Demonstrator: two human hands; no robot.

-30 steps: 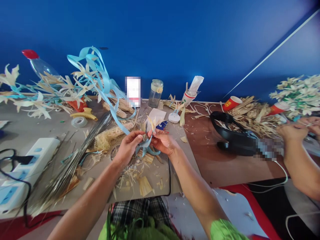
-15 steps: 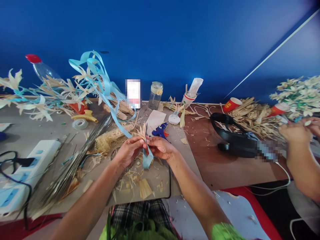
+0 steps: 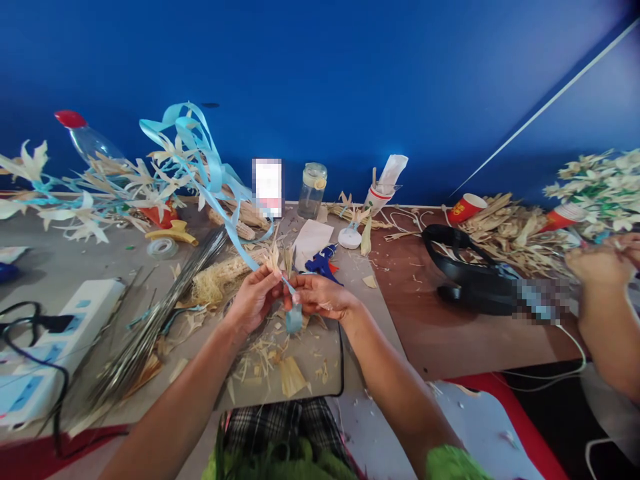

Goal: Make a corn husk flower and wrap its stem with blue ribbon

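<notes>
Pinching husk flower (image 3: pixel 273 258) at its base in left hand (image 3: pixel 256 298), with petals jutting above the grip. Gripping light-blue ribbon (image 3: pixel 294 320) in right hand (image 3: pixel 324 297), stretched between both hands, looping below right fingers.

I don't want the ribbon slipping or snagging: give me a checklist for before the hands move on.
1. Dried husk gripped: ok, the left hand pinches it.
2. Blue ribbon held: ok, the right hand has it.
3. Ribbon wound tight around the husk: cannot tell, the hands hide that part.
4. Ribbon slack clear of the pale flowers: not ok, its loops overlap them in this view.
5. Husk scraps cleared away: not ok, they lie scattered below the hands.
</notes>
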